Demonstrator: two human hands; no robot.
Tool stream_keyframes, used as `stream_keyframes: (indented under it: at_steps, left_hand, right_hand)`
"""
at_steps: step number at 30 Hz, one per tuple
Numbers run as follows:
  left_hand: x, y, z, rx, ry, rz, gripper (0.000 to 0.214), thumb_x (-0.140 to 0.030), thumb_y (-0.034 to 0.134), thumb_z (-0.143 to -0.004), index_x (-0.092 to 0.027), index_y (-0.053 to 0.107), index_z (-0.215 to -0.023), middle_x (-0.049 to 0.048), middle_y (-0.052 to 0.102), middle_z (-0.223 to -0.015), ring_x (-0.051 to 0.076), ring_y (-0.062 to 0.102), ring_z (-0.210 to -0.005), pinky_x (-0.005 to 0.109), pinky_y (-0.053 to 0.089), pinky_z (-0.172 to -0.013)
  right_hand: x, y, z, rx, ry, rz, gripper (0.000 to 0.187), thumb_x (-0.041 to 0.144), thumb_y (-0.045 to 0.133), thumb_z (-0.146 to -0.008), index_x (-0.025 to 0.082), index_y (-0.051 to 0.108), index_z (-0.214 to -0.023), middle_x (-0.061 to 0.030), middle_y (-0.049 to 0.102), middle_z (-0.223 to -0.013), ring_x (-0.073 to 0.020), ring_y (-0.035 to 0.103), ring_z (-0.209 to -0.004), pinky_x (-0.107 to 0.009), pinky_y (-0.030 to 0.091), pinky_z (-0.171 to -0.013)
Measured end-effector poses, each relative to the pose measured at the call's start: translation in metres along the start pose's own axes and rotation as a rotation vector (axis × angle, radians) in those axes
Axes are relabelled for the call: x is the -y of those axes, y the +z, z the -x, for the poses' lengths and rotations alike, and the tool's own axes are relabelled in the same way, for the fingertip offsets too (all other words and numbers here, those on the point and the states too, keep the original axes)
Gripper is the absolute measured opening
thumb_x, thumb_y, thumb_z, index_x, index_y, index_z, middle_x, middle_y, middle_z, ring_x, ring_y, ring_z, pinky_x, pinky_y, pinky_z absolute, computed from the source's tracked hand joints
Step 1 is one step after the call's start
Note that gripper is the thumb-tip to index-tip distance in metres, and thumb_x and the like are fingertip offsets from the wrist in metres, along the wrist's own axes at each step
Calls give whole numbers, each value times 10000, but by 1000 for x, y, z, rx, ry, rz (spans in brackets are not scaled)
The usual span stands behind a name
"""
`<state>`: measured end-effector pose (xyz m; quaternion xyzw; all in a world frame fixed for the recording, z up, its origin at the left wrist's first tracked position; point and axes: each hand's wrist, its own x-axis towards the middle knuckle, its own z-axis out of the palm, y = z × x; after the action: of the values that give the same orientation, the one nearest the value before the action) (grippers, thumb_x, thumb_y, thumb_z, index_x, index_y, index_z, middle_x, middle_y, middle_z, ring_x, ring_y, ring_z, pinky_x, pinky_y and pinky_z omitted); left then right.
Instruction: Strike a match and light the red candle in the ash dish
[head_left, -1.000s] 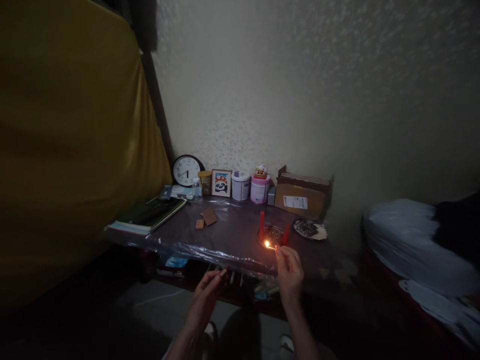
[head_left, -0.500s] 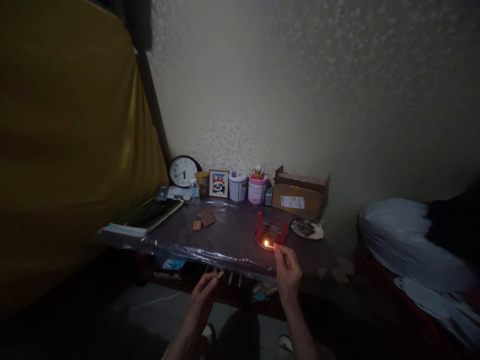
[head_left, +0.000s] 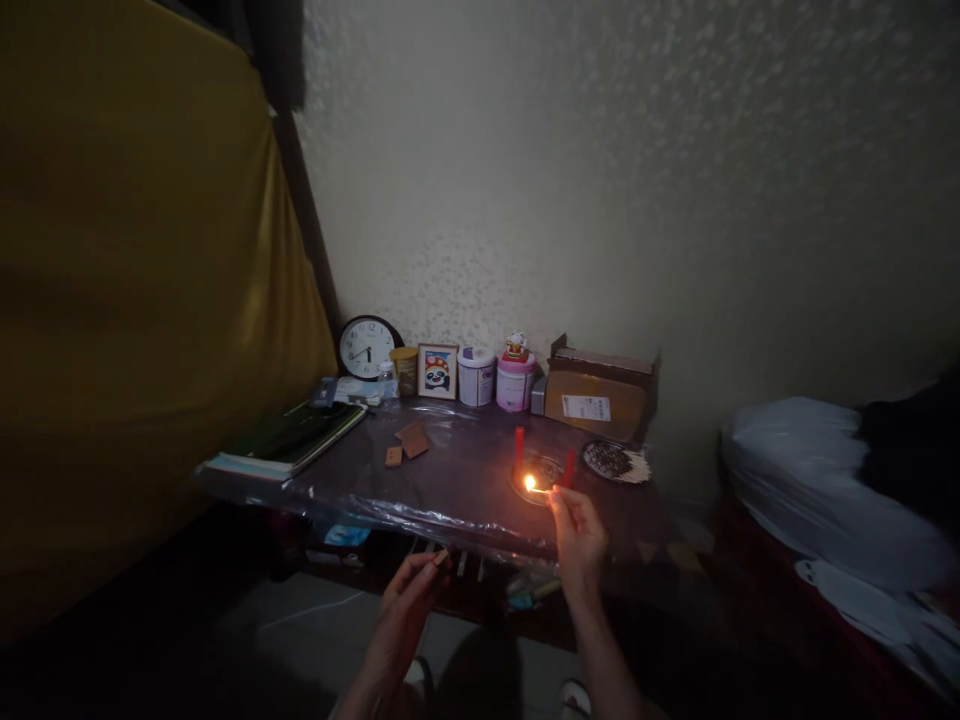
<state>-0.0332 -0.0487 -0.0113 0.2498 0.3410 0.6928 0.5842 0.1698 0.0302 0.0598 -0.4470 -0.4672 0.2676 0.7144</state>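
Note:
Pinched in my right hand (head_left: 579,540) is a lit match (head_left: 538,490), its flame pointing left over a round dish (head_left: 541,468). Two red candles stand by that dish: a taller one (head_left: 519,448) at its left and a shorter one (head_left: 569,468) at its right, near my fingers. No flame shows on either candle. My left hand (head_left: 409,590) is lower, in front of the table edge, closed on a small brown piece (head_left: 442,556) whose kind I cannot make out. A second dish (head_left: 606,460) to the right carries many pale matchsticks (head_left: 636,466).
Plastic covers the dark table (head_left: 450,490). Flat brown pieces (head_left: 413,440) and a green book (head_left: 292,440) lie on it. Along the wall stand a clock (head_left: 367,346), a panda picture (head_left: 437,372), tins (head_left: 476,377) and a cardboard box (head_left: 600,395). A yellow curtain (head_left: 150,280) hangs at left.
The match flame has grown larger and brighter, lighting the table more. Both hands keep nearly the same positions and grips; the whole view has shifted slightly.

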Motion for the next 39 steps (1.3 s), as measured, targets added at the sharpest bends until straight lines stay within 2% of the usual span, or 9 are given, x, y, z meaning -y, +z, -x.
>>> stream_keyframes:
  at_steps: [7, 15, 24, 33, 39]
  left_hand:
    - [5, -3, -3, -4, -8, 1, 221, -303, 731, -672, -145, 667, -814, 97, 686, -919, 230, 609, -919, 325, 461, -821]
    - [4, -1, -3, 38, 0, -18, 187, -301, 703, -706, -156, 665, -819, 83, 688, -898, 214, 606, -894, 306, 451, -802]
    - [3, 4, -4, 35, 17, -27, 183, -302, 705, -704, -161, 679, -817, 90, 679, -914, 246, 591, -942, 356, 417, -869]
    - [8, -3, -7, 58, -3, 3, 155, -277, 673, -745, -155, 668, -842, 94, 676, -916, 216, 589, -892, 317, 420, -815]
    - [6, -1, -6, 74, -10, 22, 126, -263, 651, -768, -166, 665, -847, 85, 673, -938, 205, 578, -931, 308, 400, -856]
  right_hand:
    - [3, -2, -7, 32, 97, -35, 240, 372, 633, -713, 149, 663, -797, -78, 663, -771, -201, 591, -746, -337, 477, -703]
    - [-11, 0, -15, 24, 228, -222, 249, 343, 694, -656, 137, 665, -792, -46, 656, -742, -171, 597, -669, -313, 500, -639]
    - [-12, 0, -23, 49, 274, -273, 254, 316, 743, -603, 149, 659, -774, -16, 649, -708, -153, 601, -641, -300, 505, -641]
    - [-13, 1, -25, 67, 297, -254, 249, 305, 745, -581, 143, 670, -755, -16, 643, -701, -140, 580, -636, -277, 494, -622]
    - [-15, 1, -25, 84, 309, -267, 272, 303, 750, -582, 140, 666, -784, -20, 646, -721, -147, 591, -659, -285, 490, -648]
